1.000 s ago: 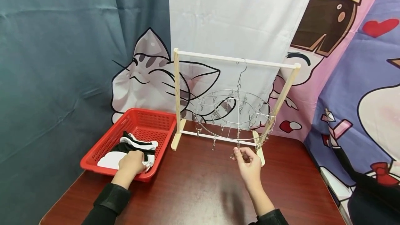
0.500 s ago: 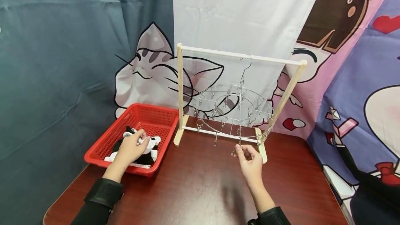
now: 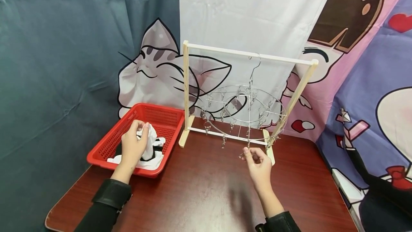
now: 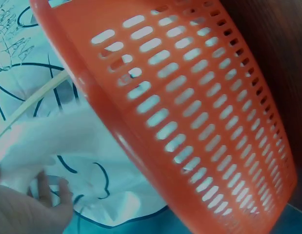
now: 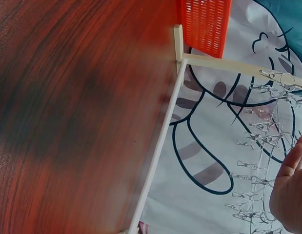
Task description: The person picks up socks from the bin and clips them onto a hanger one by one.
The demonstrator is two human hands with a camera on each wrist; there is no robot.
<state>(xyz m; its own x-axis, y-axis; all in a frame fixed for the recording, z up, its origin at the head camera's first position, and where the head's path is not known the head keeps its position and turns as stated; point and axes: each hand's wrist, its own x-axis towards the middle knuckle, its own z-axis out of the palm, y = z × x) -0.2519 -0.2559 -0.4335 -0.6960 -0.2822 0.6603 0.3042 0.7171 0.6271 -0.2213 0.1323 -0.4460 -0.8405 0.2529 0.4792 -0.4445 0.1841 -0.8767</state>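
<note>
- Presently, the person's left grip point(image 3: 133, 148) is over the near part of the red basket point(image 3: 164, 112), thumb and fingers pinching a white cloth point(image 3: 150, 142).
- That white cloth hangs down from the fingertips inside the basket's outline; whether its lower end touches the pile beneath cannot be told.
- Black and white fabric pieces point(image 3: 151, 164) lie bunched in the near part of the basket, and the perforated bottom shows beyond them.
- The right grip point(image 3: 260, 167) is at the near side of the round wire hanger point(image 3: 249, 112), thumb and fingers curled together, pinching a small metal clip point(image 3: 241, 156) there.
- More clips hang around the hanger's rings; they look thin and crowded in the right wrist view, where the hand is cut off by the picture's edge.
- The hanger's hook point(image 3: 256, 67) sits over the top bar of the wooden stand point(image 3: 222, 49), to the right of the bar's middle.
- The basket rests on the reddish-brown bench point(image 3: 206, 192), just beside the stand's left foot point(image 3: 186, 131).
- Both arms wear dark sleeves, the left cuff point(image 3: 112, 192) nearer the basket and the right cuff point(image 3: 280, 223) low in the head view.
- Behind everything hangs a printed backdrop point(image 3: 222, 6), with a cartoon cat point(image 3: 154, 60) behind the basket and stand.
- In the left wrist view the held cloth is blurred beside the basket's rim.
</note>
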